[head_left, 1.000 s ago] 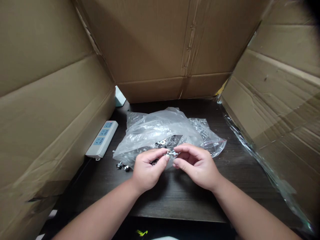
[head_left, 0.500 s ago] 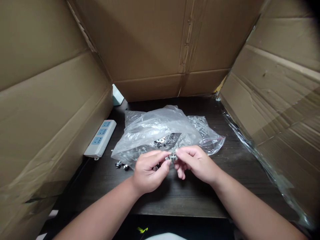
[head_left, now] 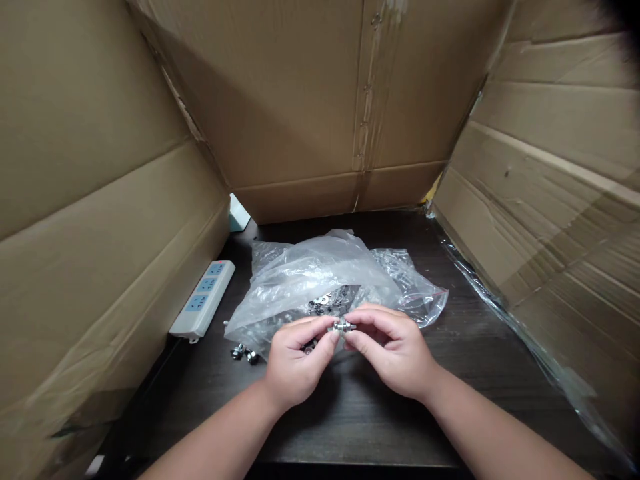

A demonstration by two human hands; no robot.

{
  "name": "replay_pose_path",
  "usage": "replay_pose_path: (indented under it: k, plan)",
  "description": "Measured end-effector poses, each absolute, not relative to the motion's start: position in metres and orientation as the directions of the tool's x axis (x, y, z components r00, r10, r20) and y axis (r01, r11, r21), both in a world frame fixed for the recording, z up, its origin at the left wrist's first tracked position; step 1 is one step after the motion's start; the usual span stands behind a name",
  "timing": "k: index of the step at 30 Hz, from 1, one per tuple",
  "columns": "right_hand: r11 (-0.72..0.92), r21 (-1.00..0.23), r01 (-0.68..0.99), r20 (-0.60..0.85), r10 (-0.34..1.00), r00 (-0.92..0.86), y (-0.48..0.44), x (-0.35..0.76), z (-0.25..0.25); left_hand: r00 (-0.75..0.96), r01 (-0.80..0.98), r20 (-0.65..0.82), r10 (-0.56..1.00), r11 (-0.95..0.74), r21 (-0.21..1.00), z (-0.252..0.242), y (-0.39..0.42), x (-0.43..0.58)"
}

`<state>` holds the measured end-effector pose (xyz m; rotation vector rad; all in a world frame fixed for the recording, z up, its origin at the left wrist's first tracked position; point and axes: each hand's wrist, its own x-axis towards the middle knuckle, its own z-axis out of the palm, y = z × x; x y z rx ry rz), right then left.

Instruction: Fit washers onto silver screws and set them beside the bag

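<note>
My left hand (head_left: 299, 361) and my right hand (head_left: 393, 345) meet in front of the plastic bag, both closed at the fingertips. Between them they pinch a small silvery bolt (head_left: 343, 327) that lies sideways, with what looks like a nut or washer on its shaft. A dark small part (head_left: 310, 345) shows inside the curl of my left fingers; its kind is unclear. The large clear plastic bag (head_left: 310, 263) lies just beyond my hands, its mouth facing me, with black and silver small hardware (head_left: 324, 303) inside. Left of my left hand sit a few dark-headed bolts (head_left: 245, 353).
A white power strip (head_left: 204, 300) stands at the left by the cardboard wall (head_left: 125, 193). Behind and right of the big bag lies a smaller clear bag (head_left: 407, 280) of silvery screws. Cardboard encloses the dark wooden table (head_left: 475, 373) on three sides.
My right fingers have shifted from the bolt's near end to a pinch with thumb below and forefinger above. My view has tilted up slightly, so the scene sits lower.
</note>
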<state>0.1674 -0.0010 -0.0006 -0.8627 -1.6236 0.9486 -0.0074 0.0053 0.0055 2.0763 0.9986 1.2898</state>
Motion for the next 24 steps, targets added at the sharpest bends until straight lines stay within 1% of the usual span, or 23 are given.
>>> replay_pose_path:
  k: [3,9,11,15,17,21,24]
  plan:
    - [0.370,-0.926,0.071,0.341,0.903,-0.261,-0.0013,0.1692,0.0031,0.326,0.337,0.536,0.779,-0.625,0.704,0.0078,0.0065,-0.0064]
    - [0.235,-0.951,0.202,0.161,0.932,-0.325,0.0014,0.1718,0.0054,0.365,0.349,0.556,0.747,-0.663,0.662,0.0065,0.0077,-0.0047]
    - [0.198,-0.965,0.171,0.131,0.932,-0.339,0.0023,0.1722,0.0037,0.358,0.355,0.549,0.755,-0.654,0.668,0.0050,0.0075,-0.0056]
    - [0.185,-0.983,0.005,0.174,0.935,-0.308,0.0013,0.1733,0.0005,0.336,0.364,0.545,0.768,-0.639,0.677,0.0038,0.0074,-0.0078]
    - [0.205,-0.978,-0.046,0.209,0.932,-0.294,0.0003,0.1735,0.0002,0.321,0.365,0.548,0.773,-0.635,0.681,0.0047,0.0076,-0.0081]
    - [0.267,-0.963,-0.031,0.262,0.909,-0.323,-0.0008,0.1729,0.0028,0.323,0.355,0.548,0.771,-0.636,0.685,0.0070,0.0081,-0.0074]
    - [0.280,-0.960,-0.024,0.272,0.904,-0.331,-0.0012,0.1719,0.0062,0.343,0.344,0.551,0.761,-0.648,0.680,0.0072,0.0084,-0.0078]
